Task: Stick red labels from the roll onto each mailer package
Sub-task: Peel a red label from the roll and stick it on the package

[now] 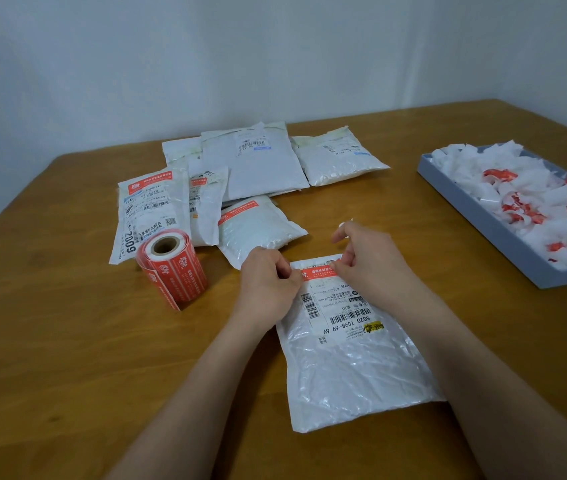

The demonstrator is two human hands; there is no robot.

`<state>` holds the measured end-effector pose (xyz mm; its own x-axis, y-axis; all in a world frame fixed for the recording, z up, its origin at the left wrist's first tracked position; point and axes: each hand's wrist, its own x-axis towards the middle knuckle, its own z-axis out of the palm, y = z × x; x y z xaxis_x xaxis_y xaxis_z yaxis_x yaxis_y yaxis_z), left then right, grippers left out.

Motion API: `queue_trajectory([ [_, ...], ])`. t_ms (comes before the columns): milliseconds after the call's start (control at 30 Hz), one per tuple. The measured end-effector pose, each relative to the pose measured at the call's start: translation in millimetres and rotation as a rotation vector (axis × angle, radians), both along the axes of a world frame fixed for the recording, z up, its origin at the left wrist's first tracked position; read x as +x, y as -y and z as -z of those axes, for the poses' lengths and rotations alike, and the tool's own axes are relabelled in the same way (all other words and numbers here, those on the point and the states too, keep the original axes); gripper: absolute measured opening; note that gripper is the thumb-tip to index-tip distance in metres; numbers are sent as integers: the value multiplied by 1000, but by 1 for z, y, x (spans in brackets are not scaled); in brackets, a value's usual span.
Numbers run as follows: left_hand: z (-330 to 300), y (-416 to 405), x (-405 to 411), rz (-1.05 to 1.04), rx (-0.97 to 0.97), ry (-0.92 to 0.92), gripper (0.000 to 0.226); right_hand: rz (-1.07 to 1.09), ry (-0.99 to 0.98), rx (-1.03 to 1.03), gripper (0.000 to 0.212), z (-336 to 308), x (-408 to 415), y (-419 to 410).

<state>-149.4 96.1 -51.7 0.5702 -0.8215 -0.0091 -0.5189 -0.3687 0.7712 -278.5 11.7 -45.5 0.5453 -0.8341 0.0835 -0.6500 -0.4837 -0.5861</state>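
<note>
Nearest lies the mailer, both hands at its far end: left hand and right hand pinch the red label by its ends, probably to lay it flat. Label roll stands left of it, near.

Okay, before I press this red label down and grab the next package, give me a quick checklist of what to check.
1. Red label lies across the top of the near mailer: ok.
2. Both ends held, left hand and right hand: ok.
3. Label flat, no wrinkles: cannot tell, fingers cover the ends.
4. Barcode left uncovered: ok.
5. Label roll within reach on the left: ok.
6. Unlabelled mailers remain in the far pile: ok.
</note>
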Motion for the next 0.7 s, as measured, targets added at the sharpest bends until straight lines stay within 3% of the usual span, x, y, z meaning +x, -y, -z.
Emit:
queue_trajectory([
  [267,0,0,-2,-10,-5,18,29,76,-128,-122,34,-1,-4,-1],
  [700,0,0,-4,-50,13,68,21,175,-182,-84,44,-6,-5,0],
])
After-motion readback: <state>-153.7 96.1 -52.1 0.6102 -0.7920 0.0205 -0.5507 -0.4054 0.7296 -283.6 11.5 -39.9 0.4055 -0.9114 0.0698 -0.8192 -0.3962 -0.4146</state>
